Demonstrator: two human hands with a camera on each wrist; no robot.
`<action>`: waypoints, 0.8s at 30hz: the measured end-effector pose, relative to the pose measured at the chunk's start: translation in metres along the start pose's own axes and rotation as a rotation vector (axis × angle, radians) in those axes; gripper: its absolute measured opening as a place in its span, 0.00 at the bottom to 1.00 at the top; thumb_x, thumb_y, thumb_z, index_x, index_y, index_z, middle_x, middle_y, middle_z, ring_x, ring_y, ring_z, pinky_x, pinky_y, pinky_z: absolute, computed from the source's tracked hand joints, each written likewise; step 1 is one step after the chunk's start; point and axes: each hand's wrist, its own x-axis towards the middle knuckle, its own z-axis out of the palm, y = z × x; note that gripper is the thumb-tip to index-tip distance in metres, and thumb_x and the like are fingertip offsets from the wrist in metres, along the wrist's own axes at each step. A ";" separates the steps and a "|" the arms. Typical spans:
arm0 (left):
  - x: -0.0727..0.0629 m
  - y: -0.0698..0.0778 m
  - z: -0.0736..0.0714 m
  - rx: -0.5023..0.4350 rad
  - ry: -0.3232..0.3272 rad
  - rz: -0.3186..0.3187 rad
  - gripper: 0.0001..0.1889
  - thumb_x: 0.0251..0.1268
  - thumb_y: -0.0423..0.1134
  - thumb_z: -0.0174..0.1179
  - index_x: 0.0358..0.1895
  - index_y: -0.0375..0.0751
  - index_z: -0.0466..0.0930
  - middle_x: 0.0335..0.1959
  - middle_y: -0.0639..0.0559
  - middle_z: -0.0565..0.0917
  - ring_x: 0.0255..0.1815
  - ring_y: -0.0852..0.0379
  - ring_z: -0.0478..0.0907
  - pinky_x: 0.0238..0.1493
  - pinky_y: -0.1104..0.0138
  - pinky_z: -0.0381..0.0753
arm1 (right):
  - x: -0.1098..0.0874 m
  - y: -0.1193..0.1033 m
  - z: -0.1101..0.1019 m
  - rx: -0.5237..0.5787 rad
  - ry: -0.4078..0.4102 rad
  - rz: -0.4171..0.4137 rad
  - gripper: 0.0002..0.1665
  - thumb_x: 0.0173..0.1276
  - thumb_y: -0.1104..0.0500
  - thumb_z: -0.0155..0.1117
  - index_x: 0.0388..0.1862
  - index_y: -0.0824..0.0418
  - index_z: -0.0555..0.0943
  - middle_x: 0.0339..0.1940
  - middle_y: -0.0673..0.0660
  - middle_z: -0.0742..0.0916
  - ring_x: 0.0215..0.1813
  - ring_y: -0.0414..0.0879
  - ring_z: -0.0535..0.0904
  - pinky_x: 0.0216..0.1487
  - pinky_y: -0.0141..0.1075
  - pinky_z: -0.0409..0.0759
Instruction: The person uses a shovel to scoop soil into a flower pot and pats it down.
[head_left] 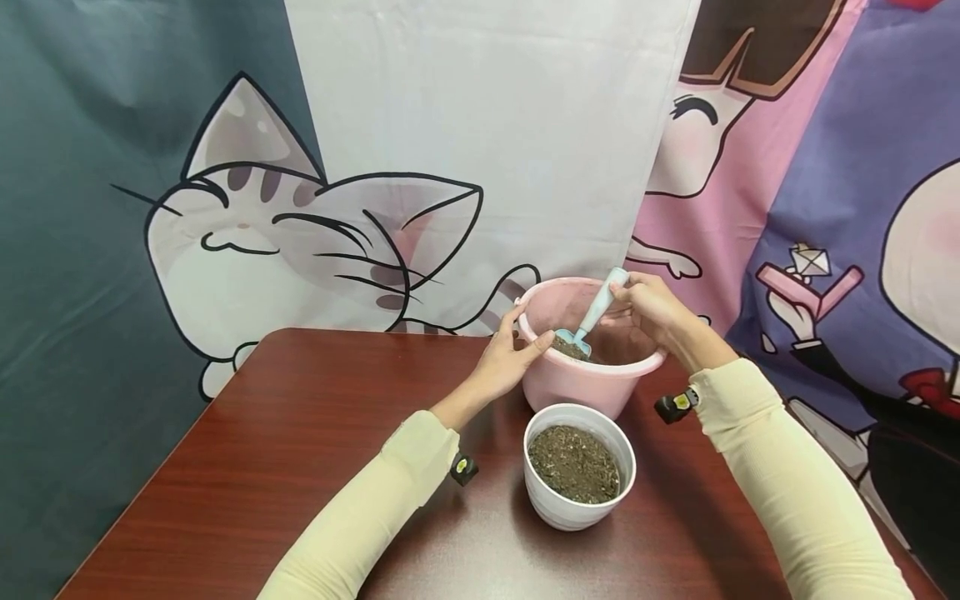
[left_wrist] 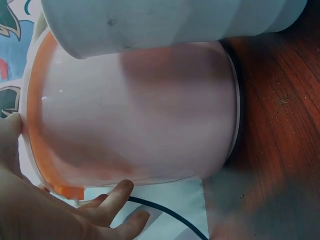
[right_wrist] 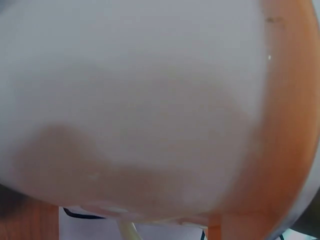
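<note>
Printed cloth hangs behind my work, a grey cartoon cat [head_left: 255,242] on one side and pink and purple figures on the other, its folds soft and faintly creased. Below it lies a glossy reddish-brown tabletop [head_left: 300,433] with rounded corners, speckled near the pots with crumbs of soil.

At the far edge stands a smooth pink plastic bucket [head_left: 577,385], round and slightly tapered, with dark, crumbly soil at the bottom. Just in front of it, nearer me, sits a white pot [head_left: 577,510] with a thick rim, filled almost to the top with the same coarse, flecked soil [head_left: 574,464].

My left hand [head_left: 504,360] rests against the bucket's near left side, thumb hooked over the rim and fingers loosely curved round the wall outside; the left wrist view shows those fingers lying under the pale pink wall. My right hand [head_left: 651,307] reaches over the bucket's right rim, wrist bent down, fingers pinching the top of a small light-blue scoop [head_left: 591,321]. The scoop slants down to the left, its blade in the soil inside the bucket.
</note>
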 end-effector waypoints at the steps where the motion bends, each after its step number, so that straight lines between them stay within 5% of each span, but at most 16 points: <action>1: 0.000 0.000 0.000 0.003 0.000 0.000 0.42 0.68 0.59 0.60 0.79 0.49 0.52 0.78 0.44 0.58 0.73 0.46 0.63 0.71 0.51 0.61 | 0.000 -0.001 -0.001 0.003 0.001 -0.002 0.04 0.80 0.65 0.46 0.47 0.66 0.66 0.28 0.54 0.83 0.31 0.45 0.85 0.41 0.41 0.86; 15: -0.005 0.000 -0.002 0.014 0.010 0.031 0.45 0.69 0.58 0.58 0.81 0.48 0.45 0.78 0.41 0.55 0.77 0.43 0.54 0.73 0.48 0.57 | 0.002 -0.001 -0.014 0.076 -0.001 0.055 0.06 0.81 0.63 0.43 0.45 0.66 0.67 0.26 0.55 0.86 0.32 0.45 0.86 0.44 0.41 0.85; 24: -0.028 -0.005 -0.007 -0.027 -0.074 -0.002 0.48 0.70 0.57 0.58 0.80 0.41 0.40 0.72 0.31 0.62 0.59 0.41 0.77 0.61 0.52 0.74 | -0.001 -0.006 -0.024 0.198 -0.004 0.059 0.09 0.80 0.63 0.44 0.40 0.64 0.72 0.28 0.58 0.88 0.35 0.48 0.88 0.47 0.43 0.85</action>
